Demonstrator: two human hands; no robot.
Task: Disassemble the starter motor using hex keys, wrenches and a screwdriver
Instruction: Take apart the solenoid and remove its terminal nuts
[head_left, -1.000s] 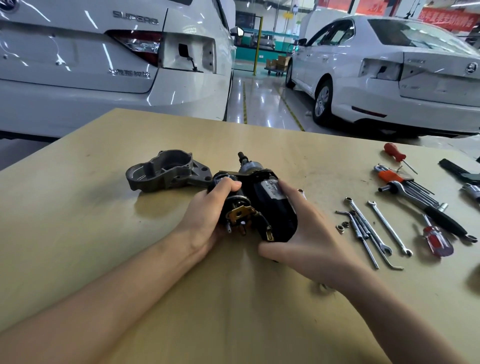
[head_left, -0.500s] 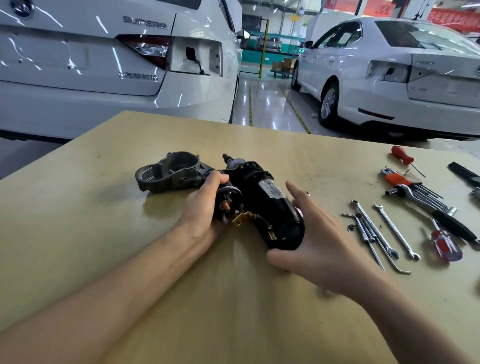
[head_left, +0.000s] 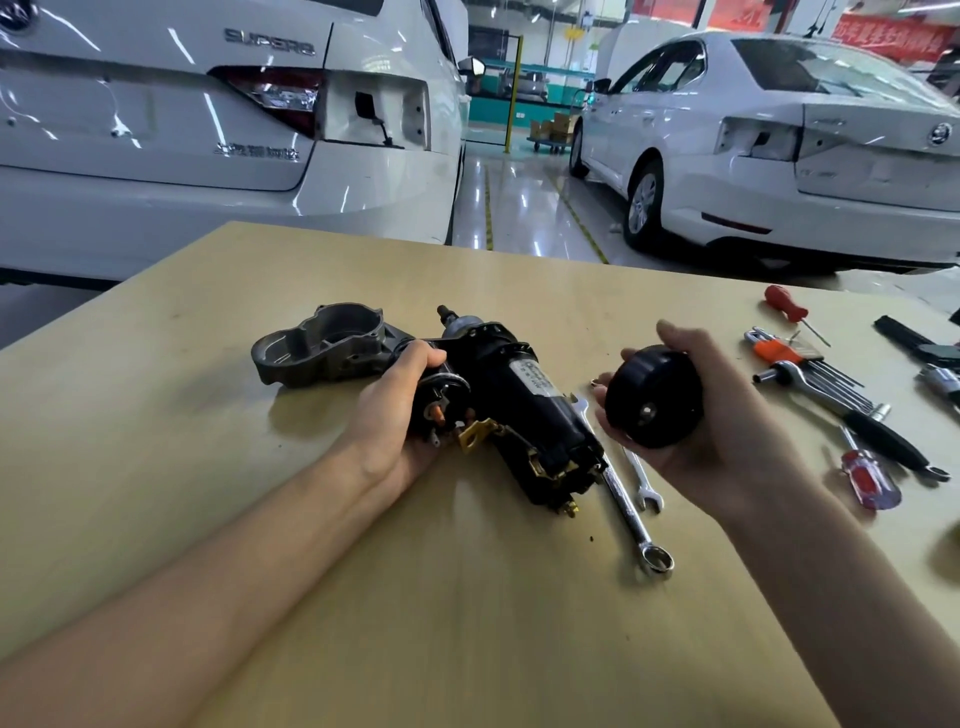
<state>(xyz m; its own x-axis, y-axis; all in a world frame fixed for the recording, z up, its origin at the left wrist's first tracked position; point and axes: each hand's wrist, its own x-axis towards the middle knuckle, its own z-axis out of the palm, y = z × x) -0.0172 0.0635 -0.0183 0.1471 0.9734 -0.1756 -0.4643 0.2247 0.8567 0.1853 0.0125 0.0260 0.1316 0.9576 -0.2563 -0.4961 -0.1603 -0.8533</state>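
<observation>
We are gripping the starter motor (head_left: 524, 410), lying diagonally, with the left hand (head_left: 400, 415), while the right hand (head_left: 696, 415) is holding its end cap (head_left: 652, 397) just beside.

On the tabletop (head_left: 208, 493) the left hand (head_left: 395, 421) grips the motor's (head_left: 524, 410) solenoid end. At three o'clock of it, the right hand (head_left: 711, 415) holds the black end cap (head_left: 652, 397), clear of the motor. Wrenches (head_left: 631, 509) lie between them.

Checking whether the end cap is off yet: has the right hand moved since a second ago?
Yes. The right hand has pulled rightward off the motor body, toward the hex keys, and now grips the black end cap.
</observation>
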